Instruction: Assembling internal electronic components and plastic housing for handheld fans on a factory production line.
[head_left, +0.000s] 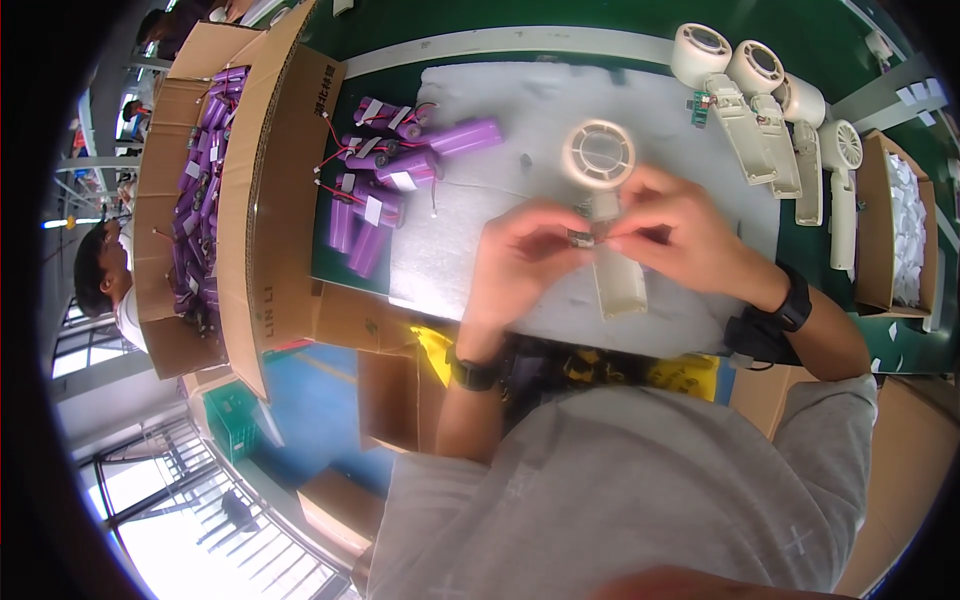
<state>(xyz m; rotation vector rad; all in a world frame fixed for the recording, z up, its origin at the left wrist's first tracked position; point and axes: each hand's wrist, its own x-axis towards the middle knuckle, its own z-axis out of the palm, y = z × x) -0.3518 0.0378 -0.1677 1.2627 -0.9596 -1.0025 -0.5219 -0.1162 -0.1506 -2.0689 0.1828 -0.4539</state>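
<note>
A cream handheld fan housing (pixel 620 288) lies on the white foam sheet in front of me, its round head away from me and its open handle toward me. Over the handle, my left hand (pixel 522 258) pinches a small greyish electronic part (pixel 580 238) between thumb and fingers. Close beside it, my right hand (pixel 682 228) is closed, its fingertips meeting at the same part; what they grip is too small and blurred to name. Left of the hands lie several purple battery packs (pixel 465 137) with thin red and black wires and white labels.
A tall cardboard box (pixel 262 215) full of purple packs stands at the left. Several fan housings (pixel 740 130) line the right side, with a green circuit board (pixel 700 108) beside them. Another box (pixel 875 225) holds small white pieces. A person (pixel 100 270) sits far left.
</note>
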